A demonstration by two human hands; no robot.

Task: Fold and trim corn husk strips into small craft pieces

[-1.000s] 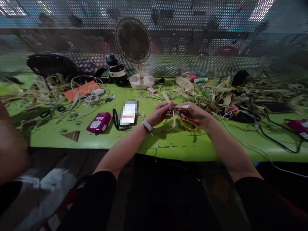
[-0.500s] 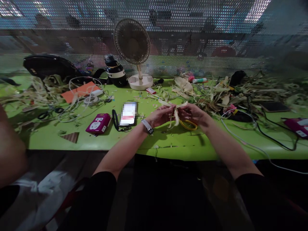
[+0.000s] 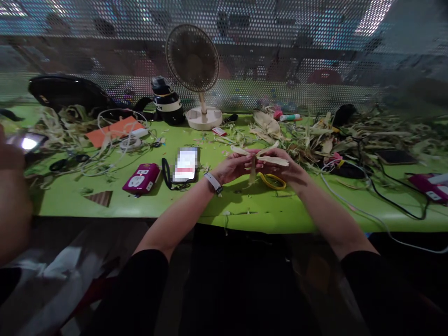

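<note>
Both my hands meet over the green table (image 3: 241, 205), pinching pale dried corn husk strips (image 3: 275, 161) that cross at the fingertips. My left hand (image 3: 233, 169) is closed on the strips from the left, a watch with a light band on its wrist. From the right, my right hand (image 3: 285, 165) grips the same strips. One strip points up left, one up right, one lies across my right fingers and another hangs down. Just beneath my right hand lies a yellow ring-shaped thing (image 3: 273, 181), partly covered by the hand.
Heaps of dried husks (image 3: 325, 135) lie at the right. A phone (image 3: 185, 165), a purple power adapter (image 3: 142, 178), scissors (image 3: 68, 162) and an orange sheet (image 3: 114, 130) lie left. A fan (image 3: 203, 117) and bottle (image 3: 168, 105) stand behind. Cables cross the right side. Another person's arm (image 3: 14, 196) is far left.
A husk strip that hung down between my hands now lies out to the right across my right fingers. At far left, a lit phone has come into view by the other person's hand.
</note>
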